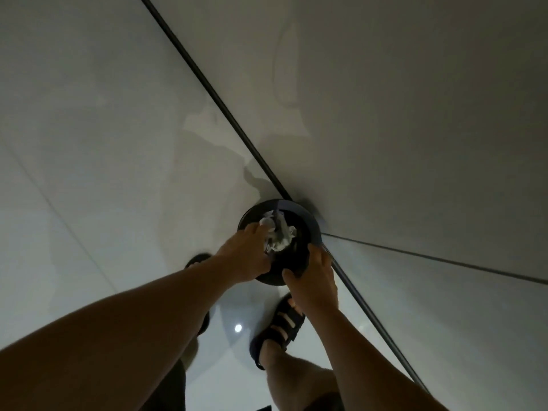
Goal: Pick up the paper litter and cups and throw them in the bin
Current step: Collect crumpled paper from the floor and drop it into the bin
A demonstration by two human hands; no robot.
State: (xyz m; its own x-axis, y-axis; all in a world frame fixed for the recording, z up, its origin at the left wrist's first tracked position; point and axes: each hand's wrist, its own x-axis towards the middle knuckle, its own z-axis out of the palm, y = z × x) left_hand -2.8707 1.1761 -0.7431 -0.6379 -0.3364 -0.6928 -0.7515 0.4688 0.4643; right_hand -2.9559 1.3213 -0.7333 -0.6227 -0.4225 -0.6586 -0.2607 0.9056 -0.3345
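Where floor meets wall, in the corner: 1 bin (308, 223), round, dark, open-topped, seen from above. Contents: crumpled white paper litter (280, 235), at/over the mouth. Left hand (246, 256): fingers closed on the paper, reaching into the opening. Right hand (314, 280): clamped on the bin's near rim, thumb inside edge. Hands apart, either side of the bin. Floor (89, 143): pale glossy tile. Below: 2 feet in dark strapped sandals (281, 321); left one mostly hidden by the arm.
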